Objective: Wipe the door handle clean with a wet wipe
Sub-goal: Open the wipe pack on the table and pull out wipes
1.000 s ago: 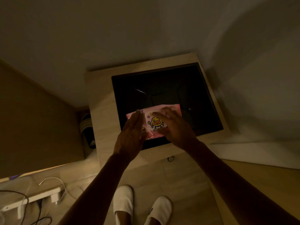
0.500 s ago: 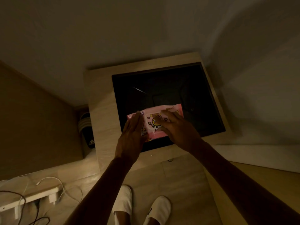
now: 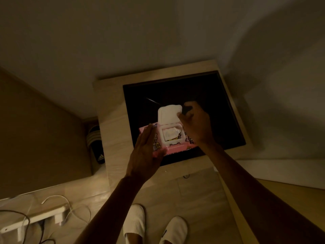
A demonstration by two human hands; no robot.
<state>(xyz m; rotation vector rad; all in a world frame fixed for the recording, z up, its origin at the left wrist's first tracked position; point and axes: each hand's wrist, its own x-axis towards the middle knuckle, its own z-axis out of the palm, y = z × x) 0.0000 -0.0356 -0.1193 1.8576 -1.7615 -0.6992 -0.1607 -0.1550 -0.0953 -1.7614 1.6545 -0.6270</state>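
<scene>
Pink wipe pack (image 3: pixel 177 147) with duck print; white lid (image 3: pixel 169 114) flipped up, wipe (image 3: pixel 171 134) exposed. Positioned over black tabletop's (image 3: pixel 211 92) near edge.

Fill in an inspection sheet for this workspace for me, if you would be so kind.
Surface: light wood table with a black inset top, dimly lit.
Job's things: pink wet wipe pack, white lid flipped up, a wipe showing in the opening; door handle not seen.
Clutter: black sandal on the floor beside the table.
Grippers: left hand lies with straight fingers on the pack's left end; right hand pinches the lid's right edge.
Cables: white cable and dark cable by a white power strip on the floor.
Surroundings: plain wall, wood-look floor, white slippers on the person's feet.
</scene>
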